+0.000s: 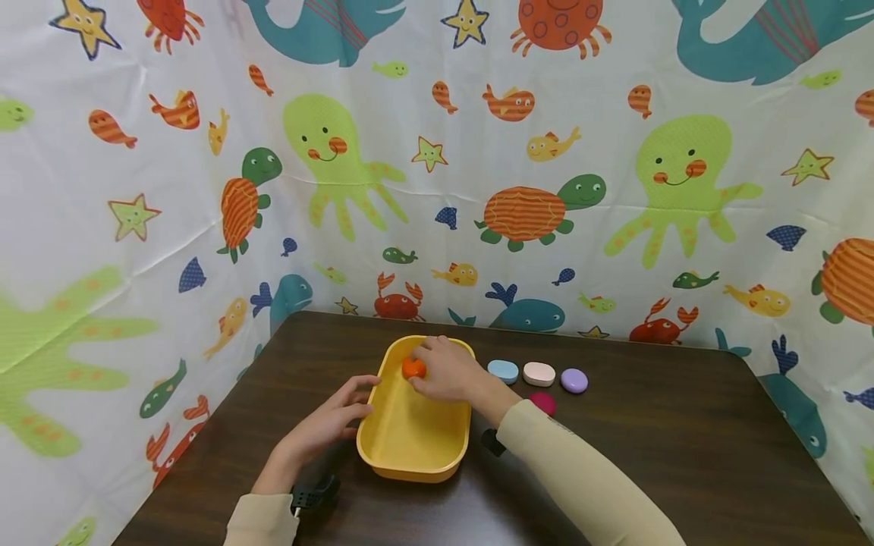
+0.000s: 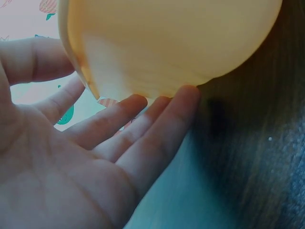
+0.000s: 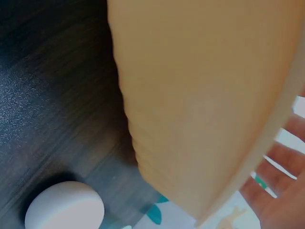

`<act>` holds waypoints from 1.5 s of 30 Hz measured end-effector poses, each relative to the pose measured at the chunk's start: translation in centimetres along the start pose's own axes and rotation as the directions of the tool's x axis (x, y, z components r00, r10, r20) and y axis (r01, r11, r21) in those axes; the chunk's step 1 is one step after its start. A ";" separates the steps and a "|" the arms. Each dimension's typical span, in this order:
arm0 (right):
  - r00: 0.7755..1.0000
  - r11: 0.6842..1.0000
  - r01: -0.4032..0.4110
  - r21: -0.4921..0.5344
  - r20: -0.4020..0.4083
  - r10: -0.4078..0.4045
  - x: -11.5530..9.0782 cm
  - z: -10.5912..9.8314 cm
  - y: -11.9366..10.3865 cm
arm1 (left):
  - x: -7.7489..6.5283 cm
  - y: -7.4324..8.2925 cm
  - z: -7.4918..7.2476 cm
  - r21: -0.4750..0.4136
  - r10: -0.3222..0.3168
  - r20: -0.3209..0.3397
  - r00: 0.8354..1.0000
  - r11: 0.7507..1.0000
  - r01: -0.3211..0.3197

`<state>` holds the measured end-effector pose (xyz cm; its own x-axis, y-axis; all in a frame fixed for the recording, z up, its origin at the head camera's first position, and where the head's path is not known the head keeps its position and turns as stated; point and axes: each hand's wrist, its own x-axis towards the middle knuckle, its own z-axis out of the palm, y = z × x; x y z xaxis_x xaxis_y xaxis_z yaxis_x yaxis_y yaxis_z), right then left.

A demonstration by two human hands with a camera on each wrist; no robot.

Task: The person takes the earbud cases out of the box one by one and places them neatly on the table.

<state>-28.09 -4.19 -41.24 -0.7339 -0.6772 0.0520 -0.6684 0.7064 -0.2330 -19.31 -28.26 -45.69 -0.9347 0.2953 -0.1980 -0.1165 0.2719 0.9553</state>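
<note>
A yellow plastic tub (image 1: 413, 432) with rounded corners stands on the table. My right hand (image 1: 447, 369) reaches over its far end and pinches a small, round orange object (image 1: 413, 368) inside the tub. In the right wrist view the tub's outer wall (image 3: 200, 95) hides what that hand holds; only some fingers (image 3: 281, 167) show past the rim. My left hand (image 1: 331, 417) is at the tub's left side, fingers spread and slightly bent. From the left wrist, its fingertips (image 2: 187, 95) rest against the tub's outer wall (image 2: 167, 43).
Right of the tub stand a light blue oval piece (image 1: 502, 371), a pale pink one (image 1: 539, 374) and a round purple one (image 1: 574, 381). A crimson round piece (image 1: 542, 403) is partly behind my right forearm. A curtain with sea animals (image 1: 410, 212) hangs behind the dark table (image 1: 655, 425).
</note>
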 end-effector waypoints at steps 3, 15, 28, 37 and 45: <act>1.000 1.000 -0.014 -0.005 0.022 0.014 0.3 0.4 0.1 | 0.1 -0.1 0.0 -0.002 0.002 0.003 1.000 1.000 -0.002; 0.992 0.999 -0.025 0.032 0.128 0.021 1.2 1.8 0.6 | 0.1 -0.1 -0.1 -0.003 0.000 -0.005 1.000 1.000 0.000; 0.979 0.999 0.011 0.031 0.204 -0.017 2.0 2.8 0.7 | 0.6 0.0 -0.5 -0.005 0.006 0.005 1.000 1.000 -0.006; 0.966 1.000 0.007 0.023 0.259 -0.013 1.9 2.8 0.5 | 0.8 0.0 -0.6 0.001 0.015 0.013 1.000 1.000 -0.015; 0.971 0.999 0.028 0.023 0.236 -0.033 2.0 2.9 0.4 | 0.8 -0.1 -0.7 0.005 0.019 0.014 1.000 1.000 -0.019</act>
<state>-29.50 -5.82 -44.04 -0.6622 -0.7296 -0.1707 -0.6860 0.6819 -0.2537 -20.30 -28.64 -45.81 -0.9318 0.3133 -0.1832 -0.0973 0.2707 0.9577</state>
